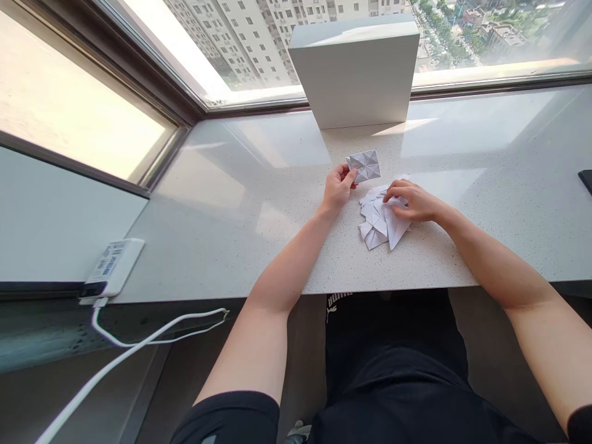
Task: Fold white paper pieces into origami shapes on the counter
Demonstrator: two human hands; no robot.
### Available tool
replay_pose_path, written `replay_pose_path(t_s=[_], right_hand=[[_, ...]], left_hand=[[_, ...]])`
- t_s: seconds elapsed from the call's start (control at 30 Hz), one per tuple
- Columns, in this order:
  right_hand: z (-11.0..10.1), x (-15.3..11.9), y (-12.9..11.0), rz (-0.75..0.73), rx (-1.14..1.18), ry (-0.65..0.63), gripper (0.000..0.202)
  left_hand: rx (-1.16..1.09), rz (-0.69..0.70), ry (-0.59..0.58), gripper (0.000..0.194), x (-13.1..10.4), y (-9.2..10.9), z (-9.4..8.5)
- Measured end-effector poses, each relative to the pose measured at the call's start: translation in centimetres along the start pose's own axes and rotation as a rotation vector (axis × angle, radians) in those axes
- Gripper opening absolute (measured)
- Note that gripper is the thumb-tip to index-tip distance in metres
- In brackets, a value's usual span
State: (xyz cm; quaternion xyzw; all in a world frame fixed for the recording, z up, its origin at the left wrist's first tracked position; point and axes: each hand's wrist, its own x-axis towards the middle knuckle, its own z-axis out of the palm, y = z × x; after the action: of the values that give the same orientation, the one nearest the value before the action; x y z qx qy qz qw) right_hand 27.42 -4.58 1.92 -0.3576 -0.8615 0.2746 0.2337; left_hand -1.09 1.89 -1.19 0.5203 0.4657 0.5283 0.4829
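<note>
My left hand [339,187] pinches a folded paper square [365,165] by its left edge, thumb on top. Triangular creases cross the square's face, and it is raised a little above the counter. Just to the right lies a loose pile of folded white papers [374,225], some pointed and some with creased faces, overlapping one another. Over the pile's right side is my right hand [413,200], its thumb and fingers curved and apart, the tips touching the upper papers. The palm hides part of the heap.
The speckled white counter [259,259] runs along the windows. A large white box [358,80] stands at the back against the glass. At the left edge lies a white power strip [120,265] with a white cable [139,342]. A dark object [586,180] sits far right.
</note>
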Motion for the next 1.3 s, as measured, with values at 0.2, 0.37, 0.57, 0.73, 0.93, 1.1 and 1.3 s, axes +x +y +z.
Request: replay_pose_path(t_s=[0.2, 0.37, 0.57, 0.73, 0.93, 1.1, 1.3], right_hand=[[0.8, 0.2, -1.0, -0.092, -0.058, -0.040, 0.025], [-0.5, 0.0, -0.6, -0.107, -0.115, -0.047, 0.009], [-4.8, -1.2, 1.7, 0.041, -0.229, 0.026, 0.021], [-5.2, -1.4, 2.0, 0.121, -0.275, 0.063, 0.012], [-2.2, -0.6, 0.2, 0.001, -0.222, -0.014, 0.027], [0.2, -0.1, -0.9, -0.061, -0.209, -0.070, 0.049], [1.1, -0.1, -1.2, -0.189, -0.183, -0.113, 0.060]], left_hand=[[-0.004, 0.000, 0.008, 0.012, 0.1, -0.1, 0.0], [-0.012, 0.002, 0.014, 0.011, 0.2, -0.2, 0.0], [0.001, 0.002, 0.001, 0.012, 0.1, -0.1, 0.0], [0.008, 0.007, 0.003, 0.019, 0.1, 0.0, 0.0], [0.017, 0.010, -0.004, 0.020, 0.0, 0.0, 0.0], [0.017, 0.017, 0.015, 0.022, 0.1, -0.1, 0.1], [0.029, 0.012, 0.019, 0.021, 0.2, -0.2, 0.2]])
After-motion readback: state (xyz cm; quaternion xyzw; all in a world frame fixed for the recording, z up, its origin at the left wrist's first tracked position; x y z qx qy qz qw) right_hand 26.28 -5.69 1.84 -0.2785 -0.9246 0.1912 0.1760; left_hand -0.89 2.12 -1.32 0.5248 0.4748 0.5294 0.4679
